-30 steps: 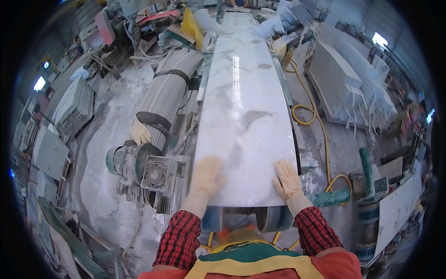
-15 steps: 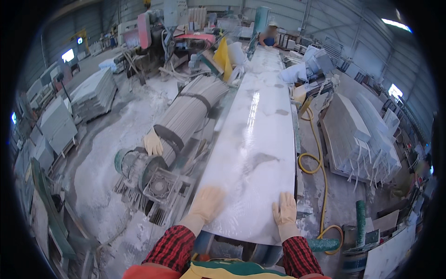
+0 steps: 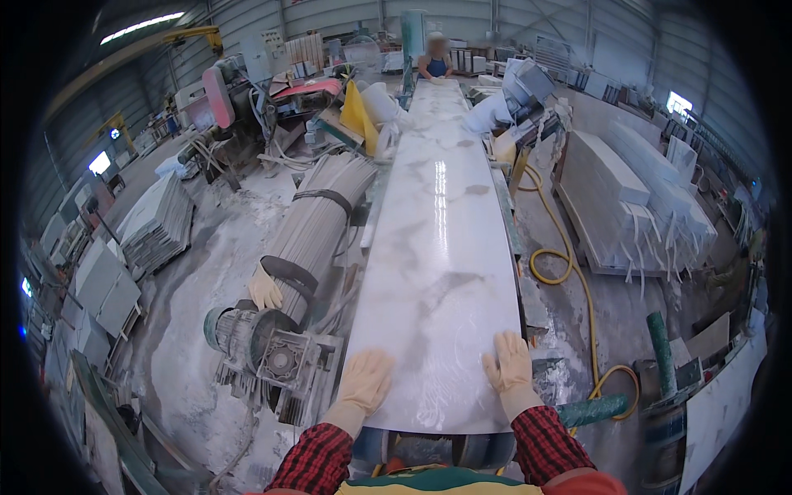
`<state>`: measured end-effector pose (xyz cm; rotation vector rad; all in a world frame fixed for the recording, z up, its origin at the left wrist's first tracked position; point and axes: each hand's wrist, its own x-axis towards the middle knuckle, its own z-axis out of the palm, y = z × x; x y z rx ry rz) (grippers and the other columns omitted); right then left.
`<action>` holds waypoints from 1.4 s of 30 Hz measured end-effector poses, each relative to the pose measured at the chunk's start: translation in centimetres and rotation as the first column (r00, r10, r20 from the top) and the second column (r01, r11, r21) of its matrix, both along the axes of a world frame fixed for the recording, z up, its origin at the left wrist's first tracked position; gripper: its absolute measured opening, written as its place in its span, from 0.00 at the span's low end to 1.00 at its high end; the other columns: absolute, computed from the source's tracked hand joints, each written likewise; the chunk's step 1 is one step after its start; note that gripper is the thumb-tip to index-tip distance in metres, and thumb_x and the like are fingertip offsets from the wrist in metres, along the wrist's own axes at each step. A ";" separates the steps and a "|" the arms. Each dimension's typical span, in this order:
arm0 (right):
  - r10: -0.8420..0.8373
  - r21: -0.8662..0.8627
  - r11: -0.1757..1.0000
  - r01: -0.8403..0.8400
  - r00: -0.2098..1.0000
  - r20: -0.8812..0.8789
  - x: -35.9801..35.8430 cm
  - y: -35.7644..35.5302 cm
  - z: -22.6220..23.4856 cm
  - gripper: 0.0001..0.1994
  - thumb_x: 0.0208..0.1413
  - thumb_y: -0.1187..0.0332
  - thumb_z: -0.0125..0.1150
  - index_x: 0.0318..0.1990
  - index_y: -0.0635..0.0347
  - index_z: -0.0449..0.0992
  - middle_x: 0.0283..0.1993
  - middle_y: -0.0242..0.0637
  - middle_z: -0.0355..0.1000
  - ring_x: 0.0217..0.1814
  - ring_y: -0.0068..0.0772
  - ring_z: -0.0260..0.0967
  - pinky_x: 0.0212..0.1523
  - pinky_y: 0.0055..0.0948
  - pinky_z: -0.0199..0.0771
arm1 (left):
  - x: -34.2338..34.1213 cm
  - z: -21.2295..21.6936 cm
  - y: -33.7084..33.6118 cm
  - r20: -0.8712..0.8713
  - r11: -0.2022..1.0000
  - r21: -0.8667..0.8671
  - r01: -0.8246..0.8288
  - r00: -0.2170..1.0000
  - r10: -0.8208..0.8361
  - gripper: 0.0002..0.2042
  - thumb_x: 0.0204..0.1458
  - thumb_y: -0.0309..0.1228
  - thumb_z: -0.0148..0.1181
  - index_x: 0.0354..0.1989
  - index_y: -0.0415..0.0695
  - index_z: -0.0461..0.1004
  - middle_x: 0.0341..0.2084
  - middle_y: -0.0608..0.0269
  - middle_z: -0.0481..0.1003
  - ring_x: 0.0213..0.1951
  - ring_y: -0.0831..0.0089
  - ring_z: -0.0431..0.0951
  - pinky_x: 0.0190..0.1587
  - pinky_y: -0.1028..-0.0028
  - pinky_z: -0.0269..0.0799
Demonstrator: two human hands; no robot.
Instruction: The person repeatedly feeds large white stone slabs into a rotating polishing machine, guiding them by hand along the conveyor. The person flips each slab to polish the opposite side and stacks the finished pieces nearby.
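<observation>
A long, glossy white stone slab [image 3: 404, 297] with grey veins runs from just in front of me to the far end of the hall. My left hand [image 3: 366, 379], in a cream rubber glove, rests flat near the slab's near left corner, fingers stretched out. My right hand [image 3: 509, 361], gloved alike, lies along the right edge with the fingers extended and the thumb apart on the top face. Neither hand grips anything. Blue rollers [image 3: 485, 450] show under the slab's near end.
To the left lie a motor with gearbox [image 3: 252, 334], a strapped bundle of grey strips [image 3: 318, 219] and a loose glove [image 3: 265, 289]. A yellow hose [image 3: 587, 313] coils on the right beside stacked slabs [image 3: 615, 186]. A person [image 3: 435, 62] stands at the slab's far end.
My view has turned slightly right, so the slab's far end sits farther left in the picture. My left hand, blurred before, is now sharp; both hands remain on the slab.
</observation>
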<state>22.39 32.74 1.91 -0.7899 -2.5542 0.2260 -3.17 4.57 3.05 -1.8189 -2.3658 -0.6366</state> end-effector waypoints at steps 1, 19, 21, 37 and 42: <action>-0.003 -0.027 1.000 0.003 1.000 0.011 -0.1 -0.1 0.5 0.28 0.59 0.56 0.63 0.61 0.67 0.71 0.63 0.58 0.68 0.66 0.64 0.62 0.70 0.54 0.61 | 0.0 0.0 -0.1 -0.005 1.000 0.004 -0.003 1.000 0.003 0.23 0.61 0.38 0.59 0.64 0.46 0.73 0.64 0.45 0.70 0.66 0.42 0.67 0.70 0.48 0.58; 0.000 0.043 0.999 0.000 1.000 -0.018 1.5 0.3 -4.3 0.30 0.61 0.58 0.62 0.66 0.69 0.69 0.71 0.64 0.64 0.74 0.70 0.58 0.77 0.60 0.53 | 0.9 0.6 -1.1 0.057 0.998 0.063 -0.019 0.998 0.015 0.20 0.61 0.35 0.61 0.61 0.44 0.73 0.60 0.46 0.72 0.64 0.45 0.69 0.69 0.51 0.61; 0.034 0.068 0.997 -0.032 0.999 -0.039 1.3 0.3 -4.5 0.30 0.60 0.60 0.62 0.66 0.69 0.69 0.71 0.64 0.64 0.73 0.72 0.58 0.76 0.61 0.54 | 1.0 0.5 -1.5 0.048 0.996 0.081 -0.023 0.999 0.019 0.20 0.61 0.35 0.61 0.61 0.44 0.73 0.61 0.47 0.72 0.64 0.46 0.68 0.69 0.52 0.61; 0.000 0.060 0.998 -0.004 0.998 0.065 2.3 0.0 -5.3 0.33 0.63 0.58 0.58 0.71 0.68 0.63 0.73 0.68 0.61 0.76 0.72 0.55 0.78 0.62 0.50 | 1.7 0.1 -1.9 -0.039 0.997 -0.062 -0.051 0.998 0.049 0.26 0.64 0.43 0.56 0.68 0.47 0.67 0.67 0.49 0.67 0.68 0.50 0.63 0.73 0.54 0.55; -0.039 0.029 0.999 0.035 0.984 0.172 2.2 -0.3 -4.6 0.34 0.66 0.55 0.54 0.73 0.69 0.62 0.76 0.66 0.57 0.78 0.71 0.52 0.79 0.59 0.49 | 1.8 0.8 -2.0 0.005 0.994 -0.101 -0.039 0.999 0.040 0.25 0.64 0.43 0.55 0.67 0.47 0.67 0.65 0.51 0.68 0.68 0.52 0.64 0.72 0.55 0.55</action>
